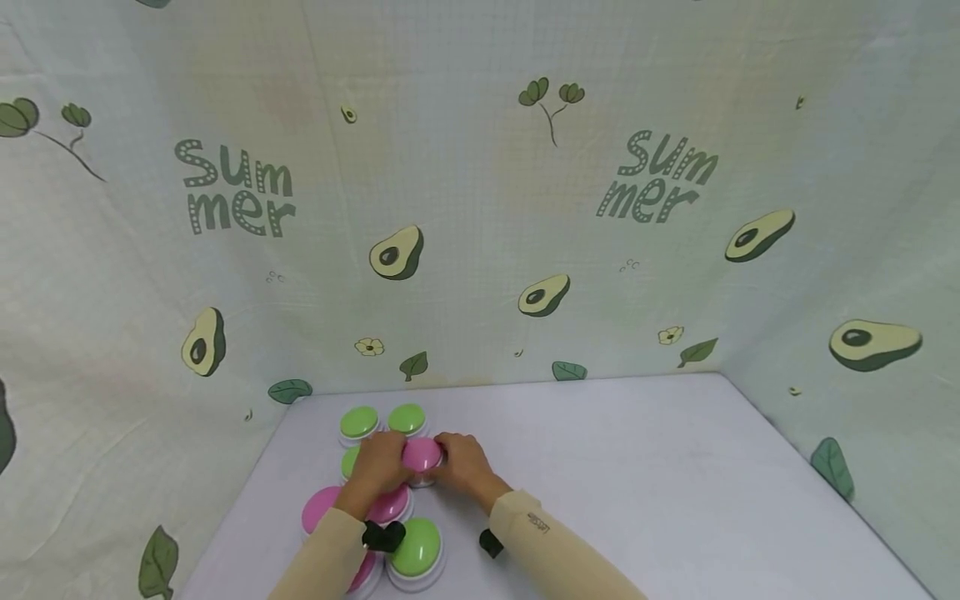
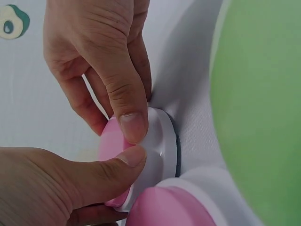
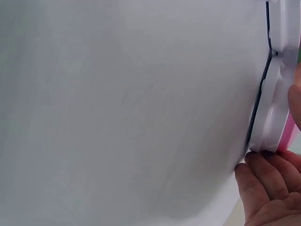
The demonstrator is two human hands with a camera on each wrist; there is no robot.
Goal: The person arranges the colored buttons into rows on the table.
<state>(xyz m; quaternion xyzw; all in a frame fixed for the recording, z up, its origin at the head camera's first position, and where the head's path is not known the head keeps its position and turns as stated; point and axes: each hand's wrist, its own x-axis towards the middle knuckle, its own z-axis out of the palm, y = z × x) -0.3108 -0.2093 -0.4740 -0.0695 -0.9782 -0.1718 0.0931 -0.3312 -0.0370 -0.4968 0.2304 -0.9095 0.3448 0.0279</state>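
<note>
A pink dome-topped push button [image 1: 422, 454] on a round white base stands on the table between both hands. My left hand [image 1: 381, 462] grips it from the left, thumb on the near side where pink meets white. From the right my right hand [image 1: 463, 465] holds the same button, its thumb almost meeting the left thumb in the left wrist view. Right-hand fingertips [image 3: 254, 162] rest at the base's edge, down at the tabletop, in the right wrist view. Close by are another pink button [image 1: 390, 504] and a green button [image 1: 407, 418].
Further green buttons [image 1: 358, 422] stand at the back left, one partly behind the left hand. A pink button [image 1: 321, 507] and a large green button [image 1: 416, 546] stand nearer. The white table [image 1: 637, 475] stretches right, up to a printed cloth [image 1: 465, 183] hanging behind.
</note>
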